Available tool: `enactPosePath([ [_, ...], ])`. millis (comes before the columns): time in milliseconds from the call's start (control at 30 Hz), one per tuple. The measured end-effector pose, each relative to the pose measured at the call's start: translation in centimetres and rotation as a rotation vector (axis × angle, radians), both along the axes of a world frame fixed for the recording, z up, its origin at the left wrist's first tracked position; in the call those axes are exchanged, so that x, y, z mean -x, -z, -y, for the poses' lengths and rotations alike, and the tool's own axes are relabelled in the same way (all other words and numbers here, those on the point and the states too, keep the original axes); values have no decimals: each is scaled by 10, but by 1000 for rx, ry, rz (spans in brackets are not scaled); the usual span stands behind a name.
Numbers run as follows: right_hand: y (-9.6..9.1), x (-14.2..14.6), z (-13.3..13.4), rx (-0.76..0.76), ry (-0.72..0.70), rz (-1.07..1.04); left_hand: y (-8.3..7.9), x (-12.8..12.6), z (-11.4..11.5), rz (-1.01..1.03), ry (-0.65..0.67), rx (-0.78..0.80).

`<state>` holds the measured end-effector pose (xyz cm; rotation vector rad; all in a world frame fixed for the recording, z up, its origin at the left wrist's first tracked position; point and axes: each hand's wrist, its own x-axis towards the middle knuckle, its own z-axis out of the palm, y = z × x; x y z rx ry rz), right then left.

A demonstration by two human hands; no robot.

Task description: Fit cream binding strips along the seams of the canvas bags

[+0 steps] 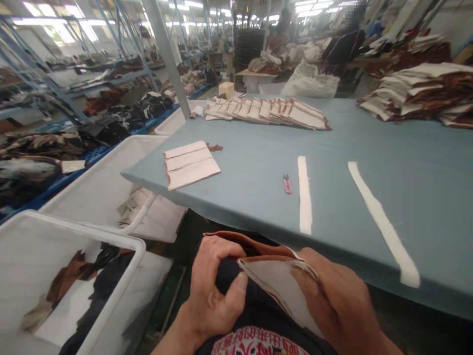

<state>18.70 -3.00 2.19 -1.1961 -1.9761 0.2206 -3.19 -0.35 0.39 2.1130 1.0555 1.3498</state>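
Close to my body, just off the table's front edge, a sewn fabric panel [275,281] with a cream side and a brown side is held folded between both hands. My left hand [216,286] grips its left edge, thumb apart from the curled fingers. At the other end, my right hand [332,291] is closed around the panel, with part of the fabric hidden beneath it. Beyond them on the table lie pink-handled thread snips [287,184]. Two cream fabric strips, a straight one [305,197] and a bent one [382,222], lie right of the snips.
The blue-green table [251,167] carries a stitched cream panel [192,165] at left, an overlapping row of panels [266,112] at the back and a tall stack [421,91] at right. White bins [88,224] with fabric pieces stand left. A person [343,47] is beyond the table.
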Motion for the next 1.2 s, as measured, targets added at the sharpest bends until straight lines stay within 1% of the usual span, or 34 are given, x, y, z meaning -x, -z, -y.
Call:
enactPosePath([
  [67, 9, 4, -1, 3, 6, 46, -6, -1, 2, -91, 80, 87],
  [100, 15, 8, 0, 16, -4, 72, -9, -3, 3, -143, 108, 160],
  [167, 28, 16, 1, 57, -35, 112, -13, -5, 6, -230, 137, 353],
  [233, 40, 25, 6, 151, -59, 95, -14, -6, 10, -287, 152, 550],
  [267, 44, 29, 10, 238, -66, 51, -14, -6, 12, -295, 162, 634],
  [333, 48, 35, 19, 476, -70, -87, -12, -3, 17, -269, 189, 762],
  [400, 47, 37, 27, 696, -69, -242, -11, 1, 22, -202, 222, 858],
  [433, 45, 37, 29, 771, -69, -308, -11, 3, 24, -169, 239, 895],
  [533, 36, 35, 29, 883, -117, -452, -13, 6, 28, -123, 236, 925],
  [633, 27, 34, 20, 950, -190, -551, -18, 5, 27, -135, 201, 882],
  [700, 22, 34, 15, 993, -212, -593, -21, 2, 26, -121, 199, 854],
  [867, 17, 31, 8, 1064, -240, -642, -25, 0, 22, -72, 226, 818],
  [1000, 18, 26, 5, 1126, -308, -709, -24, -2, 19, -37, 234, 812],
  [1200, 12, 25, 4, 1123, -281, -657, -21, -4, 15, 3, 261, 826],
])
